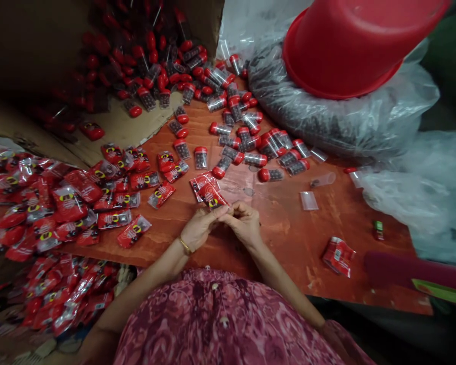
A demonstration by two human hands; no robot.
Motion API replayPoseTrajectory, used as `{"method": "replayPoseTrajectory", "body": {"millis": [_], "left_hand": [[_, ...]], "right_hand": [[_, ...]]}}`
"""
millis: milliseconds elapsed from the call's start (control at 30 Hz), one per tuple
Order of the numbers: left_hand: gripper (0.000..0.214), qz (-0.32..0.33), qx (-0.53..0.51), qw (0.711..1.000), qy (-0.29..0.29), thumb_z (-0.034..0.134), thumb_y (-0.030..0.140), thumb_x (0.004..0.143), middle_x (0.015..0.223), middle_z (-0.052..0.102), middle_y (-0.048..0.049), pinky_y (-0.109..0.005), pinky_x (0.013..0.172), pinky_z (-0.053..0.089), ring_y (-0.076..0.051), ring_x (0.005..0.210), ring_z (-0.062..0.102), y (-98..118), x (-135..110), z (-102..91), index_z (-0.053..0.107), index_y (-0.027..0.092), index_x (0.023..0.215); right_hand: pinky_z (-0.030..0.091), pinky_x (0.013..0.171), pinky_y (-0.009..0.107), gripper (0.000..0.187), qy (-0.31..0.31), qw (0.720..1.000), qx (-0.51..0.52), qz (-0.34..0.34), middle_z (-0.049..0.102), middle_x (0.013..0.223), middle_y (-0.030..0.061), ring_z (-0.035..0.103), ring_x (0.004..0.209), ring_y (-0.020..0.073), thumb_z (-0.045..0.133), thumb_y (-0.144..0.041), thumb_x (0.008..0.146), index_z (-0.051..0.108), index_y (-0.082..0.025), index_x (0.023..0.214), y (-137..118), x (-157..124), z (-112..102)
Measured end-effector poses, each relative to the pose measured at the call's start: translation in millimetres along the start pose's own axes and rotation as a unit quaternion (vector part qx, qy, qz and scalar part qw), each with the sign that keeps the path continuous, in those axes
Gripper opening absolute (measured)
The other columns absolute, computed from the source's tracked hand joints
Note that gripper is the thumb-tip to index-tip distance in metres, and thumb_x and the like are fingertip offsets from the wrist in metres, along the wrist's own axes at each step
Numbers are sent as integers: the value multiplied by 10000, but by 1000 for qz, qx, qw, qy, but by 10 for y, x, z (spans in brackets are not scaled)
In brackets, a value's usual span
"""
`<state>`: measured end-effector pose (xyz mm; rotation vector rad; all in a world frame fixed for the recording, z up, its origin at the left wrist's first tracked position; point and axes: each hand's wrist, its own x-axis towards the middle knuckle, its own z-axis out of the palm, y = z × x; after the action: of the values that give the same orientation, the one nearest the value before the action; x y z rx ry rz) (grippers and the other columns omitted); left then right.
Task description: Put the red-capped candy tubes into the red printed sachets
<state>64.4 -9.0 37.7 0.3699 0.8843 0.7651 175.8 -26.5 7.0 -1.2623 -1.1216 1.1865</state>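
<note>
My left hand (199, 228), with a gold bangle (184, 246) on its wrist, and my right hand (245, 224) meet at the fingertips over an orange-red wooden tabletop (289, 228). Both pinch the lower edge of a red printed foil sachet (212, 196). A second red sachet (201, 181) lies partly under it. Small clear tubes with red caps (222, 162), filled with dark beads, are scattered just beyond my fingers. A heap of filled red sachets (72, 200) spreads to the left of my hands.
A large clear plastic bag of dark beads (338, 116) lies at the back right under a tilted red plastic tub (345, 45). A flattened cardboard box (125, 126) holds more tubes at the back left. More sachets lie below the table's left edge (72, 289).
</note>
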Motion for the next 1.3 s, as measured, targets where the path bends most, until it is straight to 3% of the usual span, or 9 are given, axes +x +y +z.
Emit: {"method": "replayPoseTrajectory", "body": {"millis": [100,233,367,467,533,700,767,967,1300], "left_hand": [[245,-25,0,1000,7,787,285,558,664,676,-13,-230,692,475,-111,656,606,69,-79,-154,692,120,712],[121,27,-56,995,81,668,280,725,772,718,-26,-275,772,490,-145,765,656,398,-136,-439,679,167,766],[432,169,-144,958,181,383,498,864,771,720,-19,-242,823,487,-116,859,653,764,-125,-619,657,174,782],[459,195,-5,962,188,441,545,814,899,714,-73,-300,863,482,-171,952,637,733,-83,-581,656,154,924],[419,228,204,935,181,584,476,747,1014,692,-92,-368,929,442,-218,1026,607,593,-18,-523,641,181,1038],[324,322,661,661,150,651,340,716,1308,527,-84,-535,1085,141,-315,1328,285,338,242,-489,674,250,1026],[284,312,714,608,154,603,346,759,1309,523,-90,-558,1071,143,-324,1321,293,302,341,-475,680,259,1017],[240,302,709,608,190,519,326,818,1301,532,-82,-549,1050,194,-321,1281,365,200,495,-316,701,283,967],[240,383,608,670,185,517,330,821,1337,495,-44,-530,1059,197,-288,1292,364,237,167,-107,693,293,980]], "right_hand": [[379,442,220,439,-3,984,-145,-106,473,500,-57,423,443,83,731,-554,567,473,-200,605,-14,125,-37],[475,725,343,556,-62,912,-338,-225,640,860,80,575,785,204,630,-651,623,589,-178,913,-153,489,-88],[336,980,470,497,-78,823,-515,-225,490,1295,144,417,1185,291,377,-507,874,502,-168,1215,-135,876,-125],[294,1019,481,390,-95,793,-558,-226,496,1307,122,341,1259,309,389,-399,895,551,-151,1148,-13,921,-214],[317,1013,461,287,-95,798,-544,-241,551,1247,101,363,1251,293,417,-332,888,591,-156,1033,58,818,-325],[370,964,478,158,-47,823,-507,-251,599,1171,98,439,1201,284,486,-295,840,584,-188,903,149,441,-627],[371,964,481,182,-24,826,-506,-248,589,1188,111,423,1222,294,512,-324,824,580,-184,919,173,350,-680],[369,949,468,206,55,819,-508,-261,617,1128,130,475,1164,295,551,-338,808,603,-178,925,136,261,-535],[452,648,286,221,63,981,-164,-85,629,788,21,547,686,155,534,-393,816,611,-205,902,-150,295,-13]]}}
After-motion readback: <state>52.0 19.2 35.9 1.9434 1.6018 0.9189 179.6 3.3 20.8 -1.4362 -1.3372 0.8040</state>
